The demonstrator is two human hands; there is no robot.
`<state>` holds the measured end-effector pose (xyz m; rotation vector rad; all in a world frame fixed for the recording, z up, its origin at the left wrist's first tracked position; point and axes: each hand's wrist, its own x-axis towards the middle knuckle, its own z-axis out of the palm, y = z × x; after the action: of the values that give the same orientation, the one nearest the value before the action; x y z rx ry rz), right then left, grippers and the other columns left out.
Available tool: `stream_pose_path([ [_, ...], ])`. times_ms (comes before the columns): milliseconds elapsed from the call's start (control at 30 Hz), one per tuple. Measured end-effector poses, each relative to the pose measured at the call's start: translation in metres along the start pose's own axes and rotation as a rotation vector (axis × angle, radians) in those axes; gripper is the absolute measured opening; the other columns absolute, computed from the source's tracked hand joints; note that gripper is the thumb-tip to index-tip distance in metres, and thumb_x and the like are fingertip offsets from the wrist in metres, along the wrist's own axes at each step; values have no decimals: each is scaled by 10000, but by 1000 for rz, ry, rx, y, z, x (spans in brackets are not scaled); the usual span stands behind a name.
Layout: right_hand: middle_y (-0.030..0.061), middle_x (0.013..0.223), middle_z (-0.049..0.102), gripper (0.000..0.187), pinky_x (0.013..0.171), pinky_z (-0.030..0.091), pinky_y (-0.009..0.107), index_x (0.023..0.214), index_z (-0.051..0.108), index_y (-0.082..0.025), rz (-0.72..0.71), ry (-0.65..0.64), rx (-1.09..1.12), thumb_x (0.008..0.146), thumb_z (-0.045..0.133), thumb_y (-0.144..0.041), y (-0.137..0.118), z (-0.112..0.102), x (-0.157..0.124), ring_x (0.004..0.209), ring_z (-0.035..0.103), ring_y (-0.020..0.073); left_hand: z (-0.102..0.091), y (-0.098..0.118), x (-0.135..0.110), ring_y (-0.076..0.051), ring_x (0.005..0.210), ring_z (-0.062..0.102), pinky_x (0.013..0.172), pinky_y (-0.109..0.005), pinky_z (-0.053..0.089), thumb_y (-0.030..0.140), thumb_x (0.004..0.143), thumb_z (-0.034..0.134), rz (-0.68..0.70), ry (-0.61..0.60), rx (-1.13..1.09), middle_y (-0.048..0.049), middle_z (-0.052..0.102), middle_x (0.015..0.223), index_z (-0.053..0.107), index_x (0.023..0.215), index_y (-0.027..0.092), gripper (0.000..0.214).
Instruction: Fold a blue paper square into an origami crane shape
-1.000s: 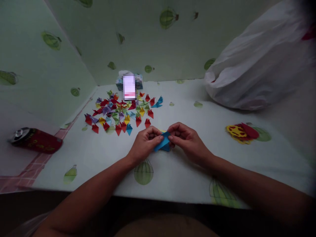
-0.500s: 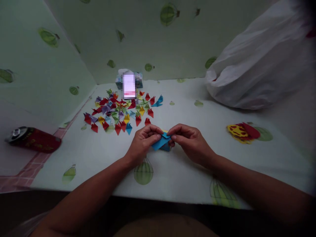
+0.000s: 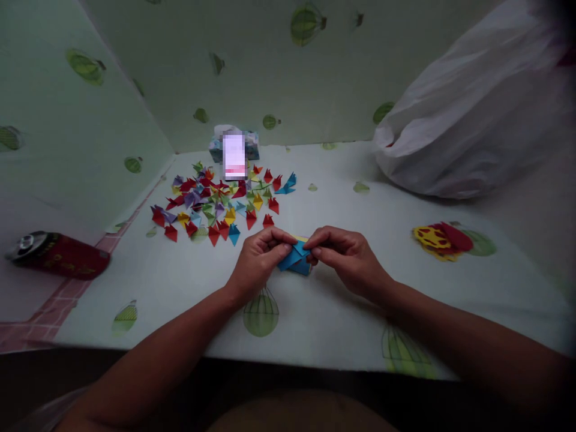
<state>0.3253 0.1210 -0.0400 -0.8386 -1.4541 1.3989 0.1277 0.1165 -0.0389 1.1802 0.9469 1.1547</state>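
Blue paper: a small, flat, creased piece of bright blue paper (image 3: 293, 255), aslant between the two hands above the white tabletop printed with green balloons (image 3: 333, 210).
Change in the folds: half a second ago the blue paper showed a longer plain strip toward the lower left; now a flap crosses its face and the outline looks shorter.
Meaning for the folding: it seems to be partly shaped, with the creases probably being set by the fingers.
Left hand: the left hand (image 3: 258, 258) pinches the blue paper's left side, thumb on top and fingers curled behind.
Right hand: the right hand (image 3: 344, 255) pinches the upper right corner between thumb and fingertips.
Paper against grip: its middle lies between the two pinches, uncovered.
Under the paper: a blue layer with a yellow edge (image 3: 303, 268); whether it is separate, I cannot tell.
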Motion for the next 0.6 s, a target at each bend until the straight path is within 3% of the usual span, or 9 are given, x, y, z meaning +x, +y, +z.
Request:
stream_pose_path([
  [367, 9, 756, 684, 63, 660, 508, 251, 845, 747, -161, -62, -1, -68, 822, 689, -166, -3, 1, 1, 692, 639, 116, 0, 0, 0, -95, 657, 633, 630, -196, 502, 216, 746, 776, -11, 16, -38, 3, 709, 728, 737, 810, 161, 93],
  [600, 5, 741, 660, 78, 642, 467, 253, 847, 735, -159, -109, 6, -194, 835, 659, -153, -9, 0, 0, 690, 605, 114, 1, 1, 2, -110, 736, 676, 681, -202, 532, 198, 730, 806, 24, -12, -37, -9, 749, 817, 767, 846, 178, 124],
])
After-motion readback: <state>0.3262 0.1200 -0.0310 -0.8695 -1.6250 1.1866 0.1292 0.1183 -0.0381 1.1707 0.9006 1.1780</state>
